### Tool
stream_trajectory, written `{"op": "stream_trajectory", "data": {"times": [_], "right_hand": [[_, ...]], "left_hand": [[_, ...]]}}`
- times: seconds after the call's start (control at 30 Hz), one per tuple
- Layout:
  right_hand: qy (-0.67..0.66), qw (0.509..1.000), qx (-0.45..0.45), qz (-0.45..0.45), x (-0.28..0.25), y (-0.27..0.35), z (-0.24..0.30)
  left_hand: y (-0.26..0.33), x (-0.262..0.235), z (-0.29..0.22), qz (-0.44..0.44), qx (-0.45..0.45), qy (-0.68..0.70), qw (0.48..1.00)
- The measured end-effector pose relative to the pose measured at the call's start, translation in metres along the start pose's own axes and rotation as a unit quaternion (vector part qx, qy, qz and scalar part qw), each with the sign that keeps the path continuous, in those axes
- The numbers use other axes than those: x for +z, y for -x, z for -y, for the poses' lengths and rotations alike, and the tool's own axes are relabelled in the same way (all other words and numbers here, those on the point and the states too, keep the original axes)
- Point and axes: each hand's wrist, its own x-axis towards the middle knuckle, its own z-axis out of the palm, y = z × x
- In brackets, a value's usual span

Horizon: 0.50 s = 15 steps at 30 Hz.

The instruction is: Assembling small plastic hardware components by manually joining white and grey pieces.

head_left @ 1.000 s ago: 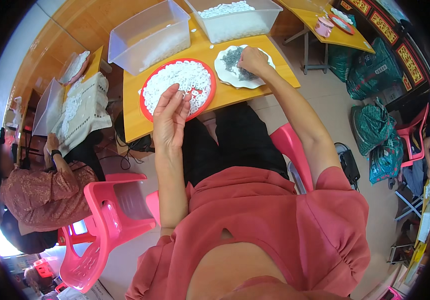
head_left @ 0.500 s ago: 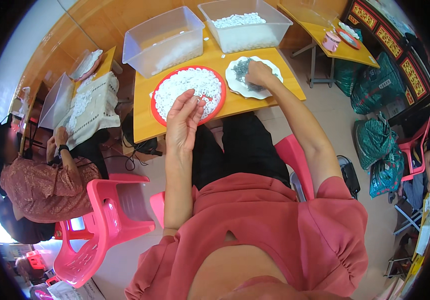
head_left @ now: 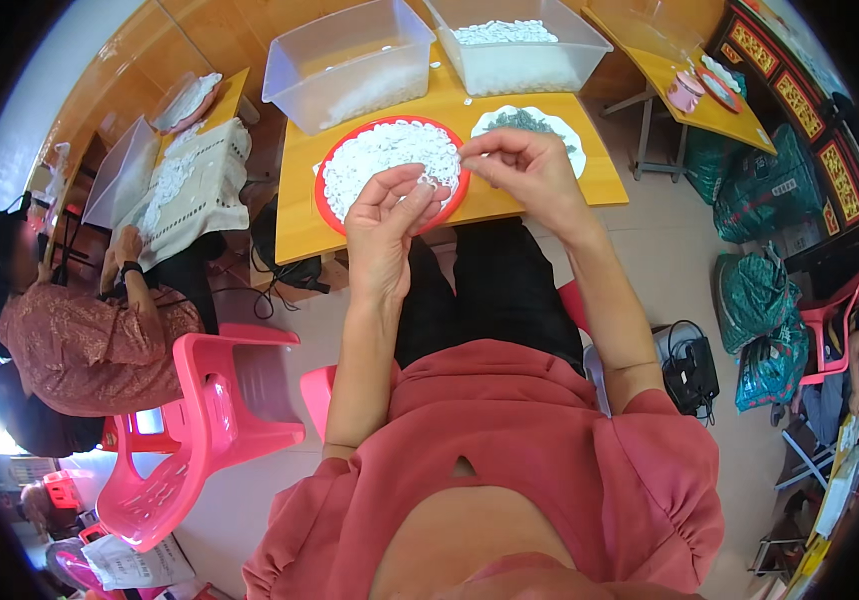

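Observation:
My left hand (head_left: 382, 232) is closed in a pinch on a small white plastic piece (head_left: 428, 183), over the near edge of a red round tray (head_left: 324, 202). Small white pieces (head_left: 375, 160) of the same look are heaped on that tray. Just to the right, my right hand (head_left: 540, 182) pinches with thumb and forefinger; whatever it holds is too small to name. Behind this hand lies a white wavy-edged plate (head_left: 578, 152) with a pile of small grey pieces (head_left: 520, 118), partly hidden by the fingers.
Two clear plastic bins (head_left: 295, 95) with white pieces stand at the back of the yellow table (head_left: 300, 235). A person (head_left: 100, 340) works at a table to the left, by a pink chair (head_left: 215, 420). Green bags (head_left: 755, 290) sit on the right.
My right hand has left the grey pieces on the wavy-edged plate and come left, close to my left hand. My left hand keeps its white piece. The whole view has shifted slightly.

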Motion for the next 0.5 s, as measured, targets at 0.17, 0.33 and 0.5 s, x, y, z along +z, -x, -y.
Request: {"op": "stream_trajectory", "data": {"times": [0.17,0.33,0.5], "right_hand": [[-0.003,0.99,-0.14,0.008,0.015,0.013,0.011],[0.0,0.993,-0.114,0.0,0.018,0.018,0.013],[-0.005,0.994,-0.109,-0.003,0.02,0.02,0.016]], "left_hand": [[0.007,0.005,-0.003,0.009,0.022,-0.035,0.999],[0.011,0.01,-0.003,0.006,0.037,-0.044,0.998],[0.01,0.008,0.0,0.0,0.052,-0.066,0.996]]}}
